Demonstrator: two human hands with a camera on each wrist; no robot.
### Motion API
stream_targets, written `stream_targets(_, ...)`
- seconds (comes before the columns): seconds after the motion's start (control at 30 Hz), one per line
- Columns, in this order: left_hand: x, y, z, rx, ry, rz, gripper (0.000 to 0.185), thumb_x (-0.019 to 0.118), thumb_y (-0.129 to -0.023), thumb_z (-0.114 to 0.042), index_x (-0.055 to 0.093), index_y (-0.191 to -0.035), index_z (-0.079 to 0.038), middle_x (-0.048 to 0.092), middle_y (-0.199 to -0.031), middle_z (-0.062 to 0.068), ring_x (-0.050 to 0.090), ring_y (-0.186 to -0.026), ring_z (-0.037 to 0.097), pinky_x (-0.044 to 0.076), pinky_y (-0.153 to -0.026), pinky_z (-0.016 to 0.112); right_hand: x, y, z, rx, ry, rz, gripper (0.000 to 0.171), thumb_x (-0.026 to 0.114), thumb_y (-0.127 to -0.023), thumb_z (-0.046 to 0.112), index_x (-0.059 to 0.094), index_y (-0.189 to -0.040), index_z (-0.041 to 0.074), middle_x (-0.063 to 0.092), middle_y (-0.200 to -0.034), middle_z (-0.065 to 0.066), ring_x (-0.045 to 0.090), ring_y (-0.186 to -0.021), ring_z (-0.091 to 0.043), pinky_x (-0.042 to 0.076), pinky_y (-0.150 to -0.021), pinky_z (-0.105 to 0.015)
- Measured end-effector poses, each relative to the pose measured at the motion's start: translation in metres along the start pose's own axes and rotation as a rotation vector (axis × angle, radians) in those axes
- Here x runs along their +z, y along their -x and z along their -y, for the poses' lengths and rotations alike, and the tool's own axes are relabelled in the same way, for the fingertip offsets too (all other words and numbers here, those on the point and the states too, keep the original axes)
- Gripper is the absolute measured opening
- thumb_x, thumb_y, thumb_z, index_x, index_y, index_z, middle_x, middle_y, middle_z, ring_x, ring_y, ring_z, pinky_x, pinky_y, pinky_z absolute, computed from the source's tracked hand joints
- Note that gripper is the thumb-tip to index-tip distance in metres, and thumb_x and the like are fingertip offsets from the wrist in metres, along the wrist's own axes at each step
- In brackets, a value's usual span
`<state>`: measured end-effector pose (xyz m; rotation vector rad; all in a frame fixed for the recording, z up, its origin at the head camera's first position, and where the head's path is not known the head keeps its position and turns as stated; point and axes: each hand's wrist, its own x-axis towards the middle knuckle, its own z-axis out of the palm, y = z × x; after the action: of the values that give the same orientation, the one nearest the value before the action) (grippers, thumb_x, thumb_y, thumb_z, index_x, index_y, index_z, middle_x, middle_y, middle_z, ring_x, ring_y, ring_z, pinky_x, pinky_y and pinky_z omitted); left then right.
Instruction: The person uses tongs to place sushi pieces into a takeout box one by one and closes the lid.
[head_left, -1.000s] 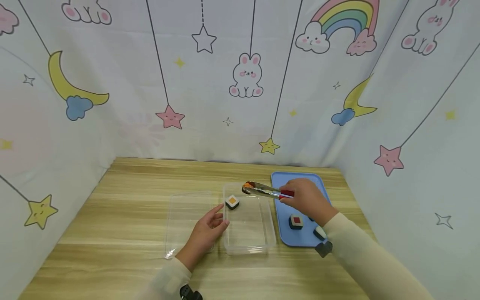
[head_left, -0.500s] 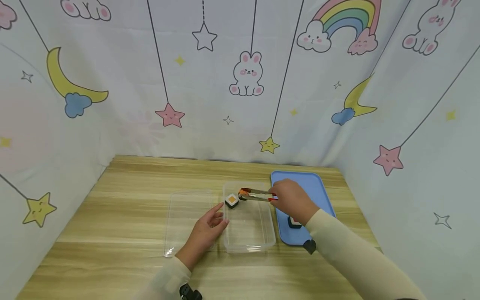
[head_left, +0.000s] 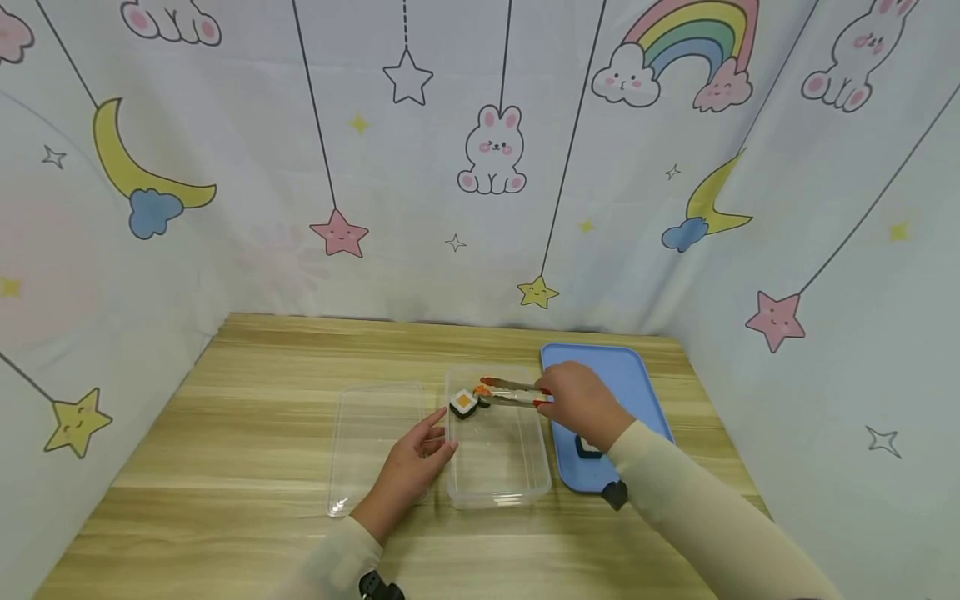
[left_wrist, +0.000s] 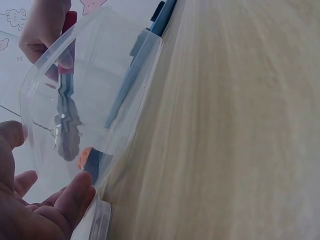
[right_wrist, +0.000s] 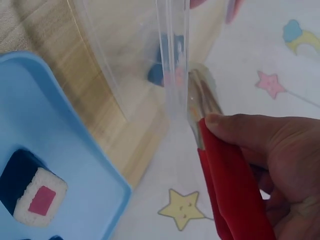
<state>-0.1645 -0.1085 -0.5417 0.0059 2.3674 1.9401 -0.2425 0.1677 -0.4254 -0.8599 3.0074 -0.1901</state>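
My right hand (head_left: 585, 404) grips red-handled metal tongs (right_wrist: 227, 185), reaching over a clear plastic container (head_left: 498, 502). At the tongs' tips, in the container's far left part, sits an orange-topped sushi piece (head_left: 482, 391); the tongs' arms are spread apart there. Right beside it lies a square sushi piece (head_left: 463, 403) with a yellow-orange centre. My left hand (head_left: 411, 461) rests its fingertips on the container's left wall, thumb and fingers loosely extended. In the left wrist view the orange-topped piece shows through the clear wall, partly behind a fingertip.
On the right, a blue tray (head_left: 600, 354) carries a sushi piece (right_wrist: 42, 200) with a pink-red centre; my right forearm covers part of the tray. A clear lid (head_left: 367, 442) lies left of the container. A patterned curtain (head_left: 420, 283) hangs behind the wooden table (head_left: 247, 400).
My right hand has moved left and lowered the tongs with the orange-topped sushi beside the square piece. The tongs' arms have spread. The left hand has stayed at the container's wall.
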Motion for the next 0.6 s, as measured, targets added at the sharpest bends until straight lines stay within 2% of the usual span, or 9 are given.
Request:
stream_targets(0.13, 0.0, 0.0, 0.001, -0.002, -0.004, -0.004, 0.062, 0.075, -0.098, -0.025, 0.051, -0.155, -0.02, 0.064, -0.136, 0.018, 0.066, -0.121, 0.031, 0.052, -0.1, 0.05, -0.004, 0.007, -0.006, 0.036, -0.044, -0.034, 0.032, 0.088, -0.085, 0.023, 0.079, -0.114, 0.011, 0.07, -0.096, 0.002, 0.064, -0.088, -0.019, 0.055, -0.078, -0.038)
stream_targets(0.27, 0.001, 0.0, 0.001, -0.004, -0.007, -0.006, 0.061, 0.075, -0.098, -0.024, 0.051, -0.155, -0.02, 0.064, -0.136, 0.019, 0.067, -0.12, 0.031, 0.053, -0.099, 0.051, -0.008, 0.018, -0.024, 0.078, -0.098, -0.109, 0.043, 0.09, -0.083, 0.028, 0.078, -0.119, 0.009, 0.071, -0.098, 0.001, 0.063, -0.089, -0.019, 0.055, -0.077, -0.039)
stream_targets(0.43, 0.002, 0.001, -0.001, -0.007, -0.007, -0.006, 0.061, 0.075, -0.098, -0.024, 0.051, -0.155, -0.02, 0.064, -0.136, 0.019, 0.067, -0.12, 0.031, 0.053, -0.099, 0.051, -0.01, 0.042, -0.066, 0.205, -0.167, -0.153, 0.05, 0.09, -0.083, 0.03, 0.075, -0.123, 0.004, 0.073, -0.112, -0.01, 0.066, -0.095, -0.027, 0.057, -0.078, -0.045)
stream_targets(0.6, 0.001, 0.001, -0.001, -0.001, -0.002, -0.007, 0.062, 0.075, -0.098, -0.024, 0.051, -0.155, -0.02, 0.064, -0.136, 0.02, 0.067, -0.119, 0.03, 0.052, -0.1, 0.052, -0.007, 0.075, -0.113, 0.351, -0.208, -0.144, 0.055, 0.088, -0.084, 0.028, 0.072, -0.127, -0.002, 0.07, -0.119, -0.02, 0.065, -0.099, -0.034, 0.056, -0.081, -0.051)
